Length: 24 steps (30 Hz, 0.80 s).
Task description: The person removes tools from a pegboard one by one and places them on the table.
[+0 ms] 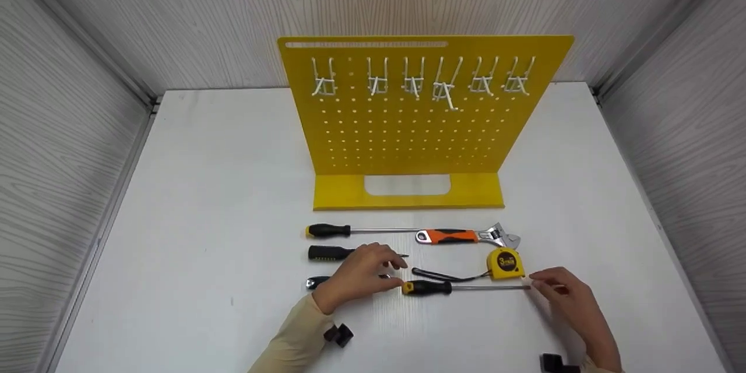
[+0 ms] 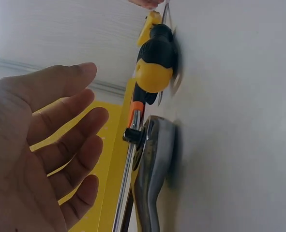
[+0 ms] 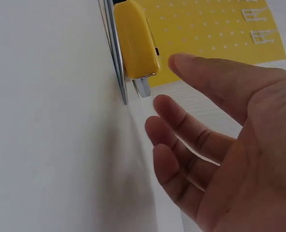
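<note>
My left hand (image 1: pixel 360 273) hovers with loosely bent fingers over a ratchet wrench (image 2: pixel 155 159), hiding most of it in the head view. Its thumb tip is close to the yellow handle end of a black-handled screwdriver (image 1: pixel 428 287). Nothing lies between the fingers in the left wrist view. At that screwdriver's other end, my right hand (image 1: pixel 566 294) has its fingertips near the shaft tip and beside a yellow tape measure (image 1: pixel 505 263) with a black strap. The right wrist view shows thumb and fingers apart, holding nothing.
Behind the tools stands a yellow pegboard (image 1: pixel 408 134) with several white hooks (image 1: pixel 414 84) along its top. A second long screwdriver (image 1: pixel 329 230), an orange-handled adjustable wrench (image 1: pixel 454 236) and a shorter black-handled screwdriver (image 1: pixel 329 253) lie on the white table (image 1: pixel 221 186). Panels enclose the sides and back.
</note>
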Tool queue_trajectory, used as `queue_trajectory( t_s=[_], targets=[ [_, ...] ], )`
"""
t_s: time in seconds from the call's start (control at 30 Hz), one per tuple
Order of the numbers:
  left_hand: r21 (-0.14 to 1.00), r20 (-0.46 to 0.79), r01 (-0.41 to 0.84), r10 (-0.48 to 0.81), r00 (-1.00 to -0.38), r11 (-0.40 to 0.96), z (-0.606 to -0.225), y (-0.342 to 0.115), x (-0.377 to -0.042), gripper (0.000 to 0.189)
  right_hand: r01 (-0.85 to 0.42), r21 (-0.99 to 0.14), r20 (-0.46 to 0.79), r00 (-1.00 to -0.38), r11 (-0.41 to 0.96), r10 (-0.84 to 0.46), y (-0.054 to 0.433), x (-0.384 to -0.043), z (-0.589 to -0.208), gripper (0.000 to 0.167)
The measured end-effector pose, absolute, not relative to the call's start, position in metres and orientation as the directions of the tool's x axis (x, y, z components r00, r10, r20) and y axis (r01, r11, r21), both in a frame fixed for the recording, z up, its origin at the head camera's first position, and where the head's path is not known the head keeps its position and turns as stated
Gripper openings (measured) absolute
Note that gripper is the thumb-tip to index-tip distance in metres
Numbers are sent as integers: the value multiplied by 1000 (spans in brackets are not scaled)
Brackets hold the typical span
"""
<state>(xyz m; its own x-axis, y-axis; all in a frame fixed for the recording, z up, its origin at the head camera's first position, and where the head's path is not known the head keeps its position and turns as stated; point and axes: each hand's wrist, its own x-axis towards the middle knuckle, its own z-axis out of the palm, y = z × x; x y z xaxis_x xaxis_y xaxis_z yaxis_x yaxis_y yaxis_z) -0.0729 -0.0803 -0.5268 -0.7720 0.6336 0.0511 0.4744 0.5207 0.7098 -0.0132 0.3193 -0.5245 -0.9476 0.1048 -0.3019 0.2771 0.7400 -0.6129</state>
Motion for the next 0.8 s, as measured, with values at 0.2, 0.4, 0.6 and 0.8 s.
queue_trajectory(
  t_s=[0.2, 0.4, 0.6, 0.8],
  targets=[
    [777, 145, 418, 513, -846, 470, -529, -94, -74, 29, 257, -706, -115, -961, 660, 251, 318, -13, -518, 31],
    [742, 268, 426, 353, -896, 518, -526, -106, -79, 40, 124, -756, 61, -964, 643, 258, 300, -29, -510, 34],
    [739, 312, 397, 246, -918, 545, -522, -114, -84, 47, -54, -752, 217, -962, 657, 169, 280, -50, -506, 38],
    [691, 322, 337, 146, -935, 639, -516, -118, -93, 56, -131, -734, 259, -961, 667, 96, 262, -69, -499, 46]
  ],
)
